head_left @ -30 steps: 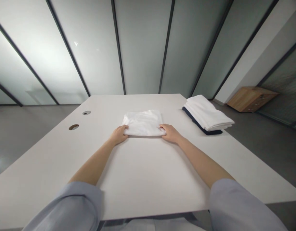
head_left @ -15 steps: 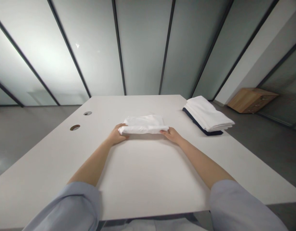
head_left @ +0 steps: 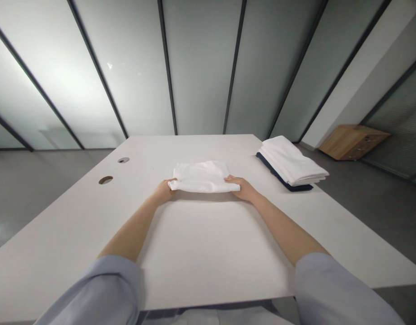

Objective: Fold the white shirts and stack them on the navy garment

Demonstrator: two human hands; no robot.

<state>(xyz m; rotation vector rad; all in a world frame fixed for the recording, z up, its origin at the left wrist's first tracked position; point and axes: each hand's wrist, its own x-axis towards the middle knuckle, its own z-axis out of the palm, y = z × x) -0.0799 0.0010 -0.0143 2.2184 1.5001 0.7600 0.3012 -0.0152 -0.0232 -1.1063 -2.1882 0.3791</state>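
A folded white cloth [head_left: 201, 176] lies on the white table [head_left: 194, 243], its near edge slightly raised between my two hands. My left hand [head_left: 164, 191] grips the near left corner, with the fingers partly hidden under the fabric. At the near right corner, my right hand [head_left: 241, 187] holds the edge, its fingers on top of the cloth and the thumb out of sight.
To the right, a stack of folded white cloths [head_left: 292, 162] rests on a dark navy folded cloth [head_left: 301, 187]. Two round holes, a near one [head_left: 105, 180] and a far one [head_left: 123, 160], are at the table's left. A wooden cabinet [head_left: 353, 142] stands on the floor beyond.
The cloth's near edge has flattened from a narrow roll into a wider flap and moved slightly toward me. My right hand's fingers have shifted onto the top of the cloth.
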